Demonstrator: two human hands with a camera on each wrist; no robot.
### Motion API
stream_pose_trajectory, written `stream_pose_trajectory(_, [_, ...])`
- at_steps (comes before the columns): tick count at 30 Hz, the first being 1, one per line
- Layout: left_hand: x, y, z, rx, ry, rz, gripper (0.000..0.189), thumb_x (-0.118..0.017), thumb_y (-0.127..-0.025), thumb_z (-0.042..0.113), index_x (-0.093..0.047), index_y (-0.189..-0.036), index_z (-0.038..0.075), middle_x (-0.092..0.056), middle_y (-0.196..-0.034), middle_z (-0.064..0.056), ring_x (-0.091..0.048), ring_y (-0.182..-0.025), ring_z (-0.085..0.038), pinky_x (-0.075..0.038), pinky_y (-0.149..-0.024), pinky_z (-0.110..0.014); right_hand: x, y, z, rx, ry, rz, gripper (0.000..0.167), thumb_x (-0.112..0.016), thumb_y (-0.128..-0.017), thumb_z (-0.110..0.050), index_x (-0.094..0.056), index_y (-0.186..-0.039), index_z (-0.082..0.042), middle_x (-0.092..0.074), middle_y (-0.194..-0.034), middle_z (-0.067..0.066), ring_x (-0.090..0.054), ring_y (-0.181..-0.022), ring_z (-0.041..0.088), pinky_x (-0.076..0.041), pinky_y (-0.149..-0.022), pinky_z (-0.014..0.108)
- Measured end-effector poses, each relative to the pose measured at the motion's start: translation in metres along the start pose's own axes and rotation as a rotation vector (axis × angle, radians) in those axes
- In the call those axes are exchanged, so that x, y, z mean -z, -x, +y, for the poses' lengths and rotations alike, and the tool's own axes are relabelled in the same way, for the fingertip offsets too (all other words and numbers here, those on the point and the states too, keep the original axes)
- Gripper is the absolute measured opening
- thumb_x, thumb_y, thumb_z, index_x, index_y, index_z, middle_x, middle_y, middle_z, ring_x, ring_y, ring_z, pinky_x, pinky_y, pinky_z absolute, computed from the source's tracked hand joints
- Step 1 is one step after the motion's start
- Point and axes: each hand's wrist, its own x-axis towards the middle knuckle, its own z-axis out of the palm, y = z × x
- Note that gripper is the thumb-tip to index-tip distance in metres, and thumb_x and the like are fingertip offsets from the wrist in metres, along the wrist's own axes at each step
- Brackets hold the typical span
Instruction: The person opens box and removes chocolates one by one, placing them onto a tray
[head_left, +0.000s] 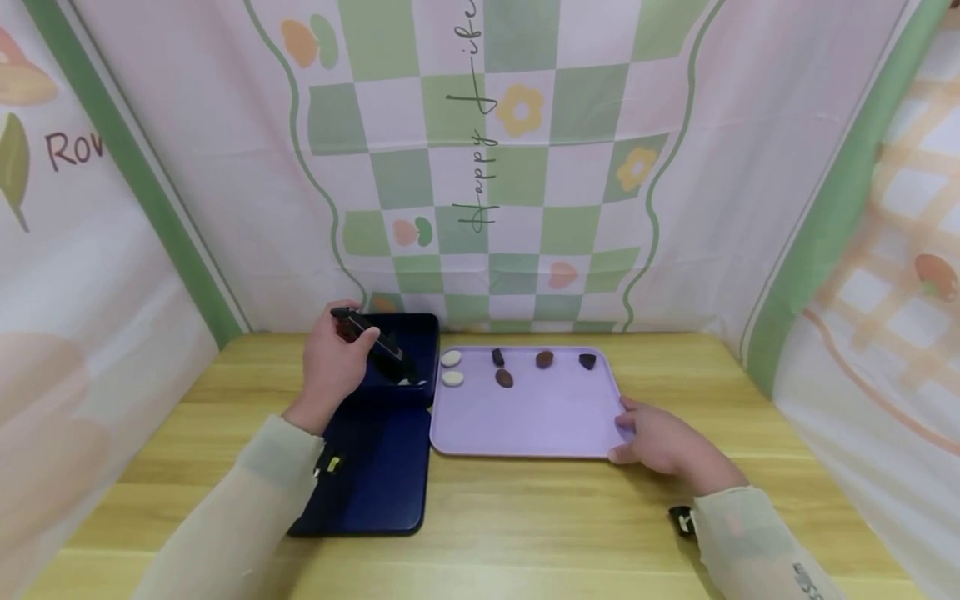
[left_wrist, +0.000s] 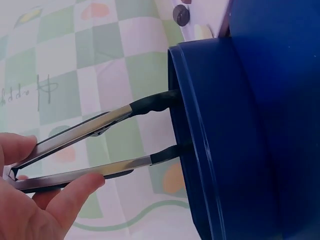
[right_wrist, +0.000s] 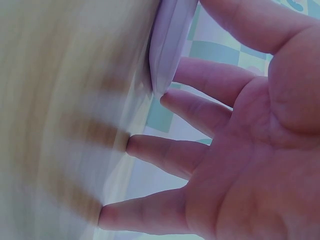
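Note:
My left hand [head_left: 333, 362] holds a pair of tongs [left_wrist: 80, 132] with metal arms and black tips. The arms stand apart, and the tips reach down inside a dark blue box [left_wrist: 215, 125], where the wall hides them. In the head view a few small white bits [head_left: 406, 382] show in the box near the tips. My right hand [head_left: 660, 437] touches the right edge of a lilac tray [head_left: 525, 425], fingers spread, some fingertips on the table. On the tray lie two white oval pieces [head_left: 452, 378], two brown ovals [head_left: 544, 359] and two black pieces [head_left: 587, 361].
A dark blue lid-like panel [head_left: 375, 483] lies in front of the box, left of the tray. All stand on a wooden table [head_left: 525, 525]. A patterned cloth [head_left: 517, 175] hangs right behind the box and tray, with more cloth at both sides.

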Motion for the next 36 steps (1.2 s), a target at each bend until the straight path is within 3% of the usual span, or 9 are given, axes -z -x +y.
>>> stream_pose_trajectory(9, [0.000,0.000,-0.004,-0.020,-0.013,-0.023,0.044,-0.074,-0.092,0.015,-0.056,-0.129,0.001,-0.064,-0.099,-0.017,-0.060,-0.084,-0.032,-0.048,-0.077,-0.043,0.001,0.000,0.000,0.010,0.003,0.000,0.066,-0.082,-0.083,-0.028,-0.058,-0.129,0.012,-0.030,-0.153,0.030,-0.031,-0.134,0.054,-0.025,-0.108,0.064])
stream_pose_trajectory(23, [0.004,-0.004,-0.013,-0.019,-0.004,0.104,0.039,-0.074,-0.091,0.011,-0.055,-0.123,-0.001,-0.064,-0.100,-0.019,-0.062,-0.087,-0.032,-0.050,-0.077,-0.044,-0.001,-0.001,0.001,0.014,0.006,0.001,0.065,-0.082,-0.083,-0.028,-0.058,-0.129,0.012,-0.031,-0.152,0.030,-0.032,-0.134,0.053,-0.026,-0.108,0.063])
stream_pose_trajectory(32, [0.014,-0.002,-0.005,0.070,-0.077,0.004,0.044,-0.072,-0.094,0.024,-0.053,-0.128,0.003,-0.063,-0.111,-0.016,-0.061,-0.098,-0.034,-0.048,-0.086,-0.049,-0.001,-0.001,0.002,0.016,0.000,-0.001,0.067,-0.082,-0.083,-0.028,-0.057,-0.130,0.012,-0.030,-0.153,0.030,-0.031,-0.134,0.053,-0.025,-0.108,0.063])
stream_pose_trajectory(36, [0.012,-0.001,-0.001,0.078,-0.099,-0.024,0.042,-0.071,-0.095,0.024,-0.054,-0.126,0.001,-0.062,-0.110,-0.017,-0.059,-0.099,-0.035,-0.047,-0.088,-0.049,0.000,0.000,0.000,0.010,-0.007,-0.005,0.067,-0.082,-0.083,-0.028,-0.057,-0.130,0.013,-0.030,-0.153,0.030,-0.031,-0.135,0.054,-0.025,-0.108,0.063])
